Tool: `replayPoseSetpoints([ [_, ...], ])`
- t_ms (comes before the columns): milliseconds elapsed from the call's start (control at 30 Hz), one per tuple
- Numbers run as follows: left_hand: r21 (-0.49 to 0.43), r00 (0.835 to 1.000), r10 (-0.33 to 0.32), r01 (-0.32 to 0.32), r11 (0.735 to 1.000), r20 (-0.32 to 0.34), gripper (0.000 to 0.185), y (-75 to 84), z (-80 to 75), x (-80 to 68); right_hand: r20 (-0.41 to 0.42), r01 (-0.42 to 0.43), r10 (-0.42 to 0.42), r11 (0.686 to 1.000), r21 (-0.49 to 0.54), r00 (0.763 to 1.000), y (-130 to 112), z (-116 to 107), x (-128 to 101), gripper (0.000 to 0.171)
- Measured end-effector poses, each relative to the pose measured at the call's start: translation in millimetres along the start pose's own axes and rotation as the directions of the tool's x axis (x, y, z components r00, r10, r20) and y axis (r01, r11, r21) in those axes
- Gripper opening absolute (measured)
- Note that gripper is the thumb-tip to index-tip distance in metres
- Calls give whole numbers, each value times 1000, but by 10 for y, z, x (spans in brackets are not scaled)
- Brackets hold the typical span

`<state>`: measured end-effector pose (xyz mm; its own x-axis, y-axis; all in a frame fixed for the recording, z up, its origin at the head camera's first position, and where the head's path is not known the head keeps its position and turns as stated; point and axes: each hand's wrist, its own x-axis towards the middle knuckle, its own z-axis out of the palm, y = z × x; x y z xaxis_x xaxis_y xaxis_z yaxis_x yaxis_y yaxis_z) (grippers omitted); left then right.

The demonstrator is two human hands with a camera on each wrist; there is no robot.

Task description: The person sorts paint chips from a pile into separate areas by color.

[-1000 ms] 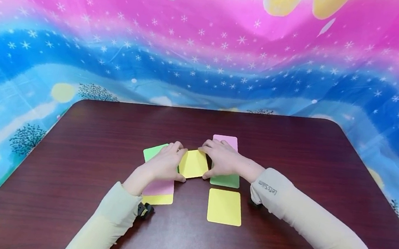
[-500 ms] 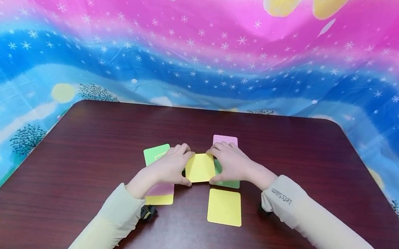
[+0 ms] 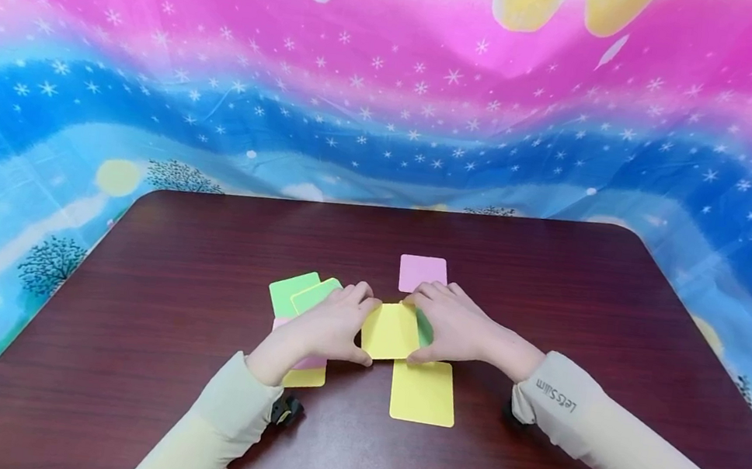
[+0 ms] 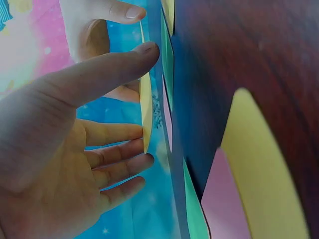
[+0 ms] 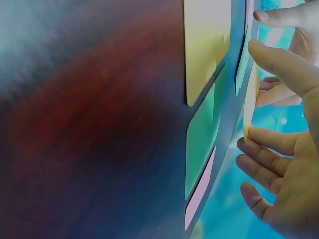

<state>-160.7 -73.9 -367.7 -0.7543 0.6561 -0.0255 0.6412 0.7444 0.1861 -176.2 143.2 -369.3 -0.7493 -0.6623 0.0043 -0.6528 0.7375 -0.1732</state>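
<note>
Nearest to us, a yellow card [image 3: 423, 391] lies flat on the dark wood table [image 3: 552, 287], right of centre, its far edge just under the card we hold.

Left of it, a second flat yellow card [image 3: 305, 376] shows only its near end from beneath a pink card [image 3: 311, 362], itself largely covered by our left wrist.

Mid-table, held item: one yellow card [image 3: 391, 332], raised off the table, as the wrist views show it edge-on and clear of the surface. Our left hand [image 3: 331, 328] clamps its left edge, thumb on the near corner and fingers curled over the far corner. Our right hand [image 3: 458, 327] clamps the right edge the same way, thumb near, fingers far. The two hands sit just apart, the card between them.

Under the right hand, a green card [image 3: 424, 328] lies on the table, only a sliver visible.

Beyond the left hand, two green cards: a paler one [image 3: 314, 293] overlapping a brighter one [image 3: 288, 292], both partly hidden by the fingers.

Farthest, a pink card [image 3: 422, 273] lies flat, just past our right fingertips.

Behind the table, a pink-and-blue starred cloth [image 3: 393, 96].
</note>
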Motion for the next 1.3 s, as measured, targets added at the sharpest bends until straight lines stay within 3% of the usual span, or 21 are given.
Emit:
replayPoseSetpoints([
  [1300,94,987,152,-156,983,52,78,416,106,-44,-56,1,-5,998,-63,998,-107,62,-623,73],
])
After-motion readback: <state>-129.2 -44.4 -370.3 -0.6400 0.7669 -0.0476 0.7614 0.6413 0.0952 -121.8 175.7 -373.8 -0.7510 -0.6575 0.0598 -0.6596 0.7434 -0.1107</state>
